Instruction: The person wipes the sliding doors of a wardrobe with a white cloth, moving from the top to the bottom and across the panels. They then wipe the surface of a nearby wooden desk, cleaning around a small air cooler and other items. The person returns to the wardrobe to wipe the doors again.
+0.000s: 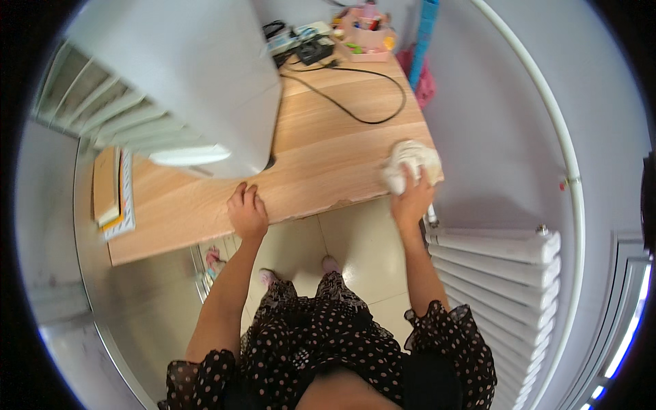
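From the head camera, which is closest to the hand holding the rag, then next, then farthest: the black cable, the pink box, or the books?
Measured from the right hand, which grips the rag:
1. Black cable, looping on the desk just behind the hand.
2. Pink box, at the desk's far back edge.
3. Books, stacked at the desk's left end.

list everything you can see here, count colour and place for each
crumpled cloth: one, off-white, right end of the desk near its front corner
wooden desk: one, light wood, centre
large box-shaped appliance: one, pale grey, on the desk's left
black cable: one, looping over the far desktop
pink organiser tray: one, far edge of the desk
stacked books: few, tan and white, left end
radiator: one, white, right wall
left hand: resting on the front desk edge
right hand: gripping the cloth
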Available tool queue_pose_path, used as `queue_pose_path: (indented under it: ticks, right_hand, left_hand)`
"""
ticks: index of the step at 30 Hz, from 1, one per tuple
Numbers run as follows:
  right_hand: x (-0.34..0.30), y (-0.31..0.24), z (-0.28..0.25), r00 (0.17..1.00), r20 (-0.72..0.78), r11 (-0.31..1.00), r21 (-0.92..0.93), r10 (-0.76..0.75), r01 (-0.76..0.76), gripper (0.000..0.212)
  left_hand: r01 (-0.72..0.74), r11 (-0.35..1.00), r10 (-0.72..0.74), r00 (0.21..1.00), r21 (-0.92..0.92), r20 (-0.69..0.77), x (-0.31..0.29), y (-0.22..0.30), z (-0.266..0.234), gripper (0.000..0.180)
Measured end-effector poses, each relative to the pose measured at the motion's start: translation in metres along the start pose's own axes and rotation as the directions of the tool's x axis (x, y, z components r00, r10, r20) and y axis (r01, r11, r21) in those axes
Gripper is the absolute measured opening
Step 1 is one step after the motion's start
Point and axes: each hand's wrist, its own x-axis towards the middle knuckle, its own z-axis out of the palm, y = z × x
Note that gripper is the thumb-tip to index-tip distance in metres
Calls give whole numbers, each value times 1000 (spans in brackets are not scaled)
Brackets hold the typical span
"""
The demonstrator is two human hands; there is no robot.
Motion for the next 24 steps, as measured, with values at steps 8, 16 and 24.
queue_pose_path:
  ticks: [8, 16, 24]
  right_hand:
    - [-46, -89, 12, 774, 183, 750, 455, -606, 480, 63]
    - [-61, -108, 2, 627, 226, 660, 381, -745, 647, 62]
    - [-117, -246, 48, 362, 107, 343, 640, -926, 688, 52]
  left_hand:
    - [112, 993, -111, 993, -25, 44, -3, -3, -8, 29]
    - [247, 819, -275, 961, -517, 23, -12, -17, -15, 25]
    - [517, -76, -756, 528, -853, 387, -147, -30, -67, 38]
